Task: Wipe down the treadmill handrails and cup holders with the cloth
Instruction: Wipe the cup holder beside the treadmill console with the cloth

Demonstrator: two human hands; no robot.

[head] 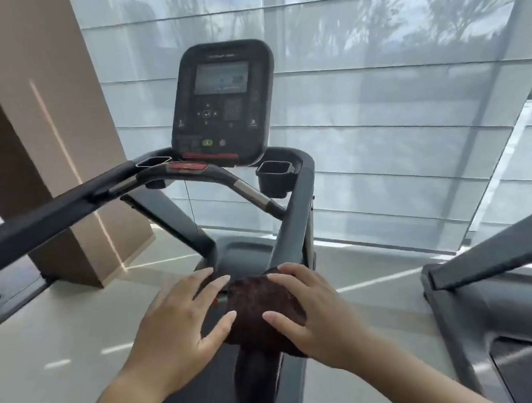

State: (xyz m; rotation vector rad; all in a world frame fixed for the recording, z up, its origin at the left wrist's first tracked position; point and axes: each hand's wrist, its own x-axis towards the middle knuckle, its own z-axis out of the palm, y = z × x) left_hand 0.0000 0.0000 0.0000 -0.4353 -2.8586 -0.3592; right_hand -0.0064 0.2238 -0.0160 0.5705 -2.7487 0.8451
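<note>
A dark brown cloth [259, 308] is draped over the near end of the treadmill's right handrail [293, 212]. My right hand [310, 311] lies on the cloth's right side, fingers curled over it. My left hand [178, 320] is spread flat at the cloth's left edge, with the fingertips touching it. The left handrail [39, 223] runs off to the left. A right cup holder [274, 174] and a left cup holder [153, 162] flank the black console [223, 103]. A curved front bar [193, 175] crosses below the console.
A brown pillar [42, 128] stands at the left. A shaded window wall [394, 113] is behind the treadmill. Another machine [500, 279] stands close on the right. A pale floor [62, 325] lies on both sides of the treadmill.
</note>
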